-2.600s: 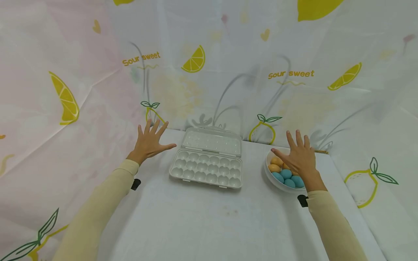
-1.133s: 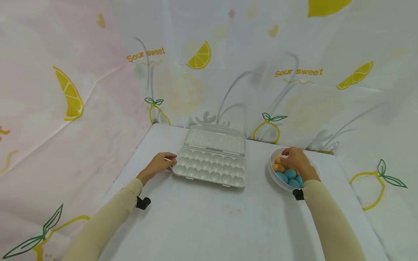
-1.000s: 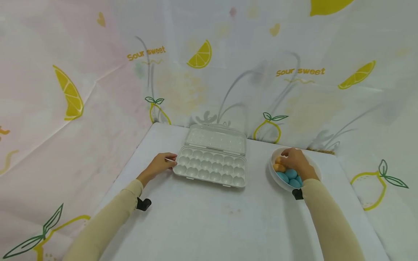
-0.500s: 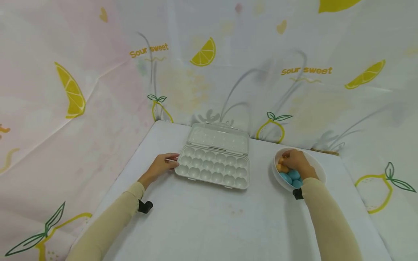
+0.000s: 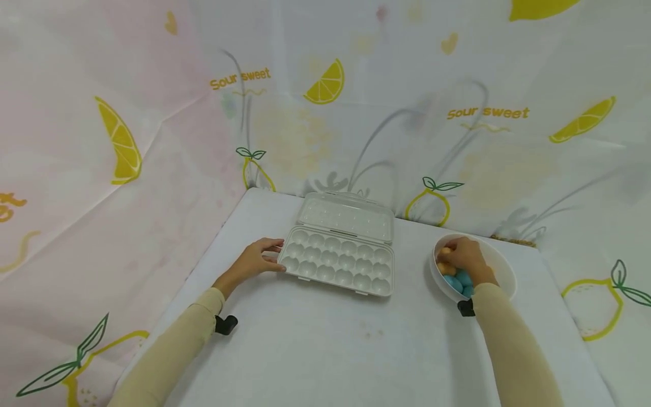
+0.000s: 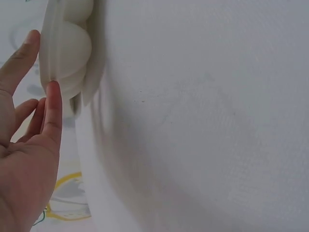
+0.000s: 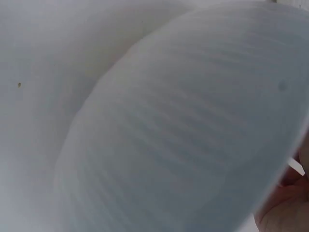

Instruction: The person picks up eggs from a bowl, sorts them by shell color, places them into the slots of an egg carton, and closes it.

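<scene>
Fingers of my left hand [image 5: 250, 261] are resting loosely spread against the egg tray [image 5: 338, 261] lying open on the tabletop [image 5: 315, 345]; my right hand [image 5: 470, 257] is resting bent over an orange egg [image 5: 445, 254] inside the white bowl [image 5: 502, 268], whether gripping I cannot tell.

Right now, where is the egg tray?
In the head view, the egg tray lies open toward the back of the table, left of the white bowl, the left hand touching its left end.

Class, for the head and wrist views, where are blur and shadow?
Head: fairly sharp, soft shadow on the white table beside the right sleeve; left wrist: shadow on the table by the egg tray; right wrist: bowl blurred and hazy.
</scene>
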The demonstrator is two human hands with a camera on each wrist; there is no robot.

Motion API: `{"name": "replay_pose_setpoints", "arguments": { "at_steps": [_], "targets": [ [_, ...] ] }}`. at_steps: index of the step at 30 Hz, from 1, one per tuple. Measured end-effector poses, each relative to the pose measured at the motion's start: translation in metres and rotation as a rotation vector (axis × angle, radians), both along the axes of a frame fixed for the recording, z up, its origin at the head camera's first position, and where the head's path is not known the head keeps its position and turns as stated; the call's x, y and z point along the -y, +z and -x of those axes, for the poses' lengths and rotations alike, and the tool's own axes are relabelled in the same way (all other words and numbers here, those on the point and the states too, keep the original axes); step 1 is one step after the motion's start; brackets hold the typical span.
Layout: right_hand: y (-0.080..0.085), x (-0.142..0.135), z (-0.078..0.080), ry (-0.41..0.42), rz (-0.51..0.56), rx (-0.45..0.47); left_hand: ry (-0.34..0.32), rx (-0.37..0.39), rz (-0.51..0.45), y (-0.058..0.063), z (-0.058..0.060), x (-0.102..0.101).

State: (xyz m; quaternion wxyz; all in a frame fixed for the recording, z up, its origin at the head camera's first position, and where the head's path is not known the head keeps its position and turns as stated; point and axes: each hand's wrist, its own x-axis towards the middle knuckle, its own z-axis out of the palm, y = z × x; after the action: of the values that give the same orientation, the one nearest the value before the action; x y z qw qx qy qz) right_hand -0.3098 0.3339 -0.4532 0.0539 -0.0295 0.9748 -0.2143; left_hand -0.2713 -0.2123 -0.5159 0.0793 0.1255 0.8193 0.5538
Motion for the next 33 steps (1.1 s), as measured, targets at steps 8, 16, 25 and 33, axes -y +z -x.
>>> {"name": "replay_pose_setpoints", "arguments": {
  "at_steps": [8, 16, 25, 33],
  "targets": [
    [0.016, -0.006, -0.007, -0.03, 0.035, -0.075, -0.047, -0.05, -0.017, -0.005, 0.0, 0.003],
    [0.044, 0.01, -0.006, -0.054, 0.09, -0.218, -0.148, -0.112, -0.091, -0.008, 0.007, 0.0],
    [0.054, 0.057, 0.008, -0.012, 0.15, -0.356, -0.203, -0.087, -0.169, -0.011, 0.011, -0.001],
    [0.044, 0.123, 0.023, 0.086, 0.272, -0.366, -0.173, -0.071, -0.198, -0.012, 0.01, -0.001]
  ]
}}
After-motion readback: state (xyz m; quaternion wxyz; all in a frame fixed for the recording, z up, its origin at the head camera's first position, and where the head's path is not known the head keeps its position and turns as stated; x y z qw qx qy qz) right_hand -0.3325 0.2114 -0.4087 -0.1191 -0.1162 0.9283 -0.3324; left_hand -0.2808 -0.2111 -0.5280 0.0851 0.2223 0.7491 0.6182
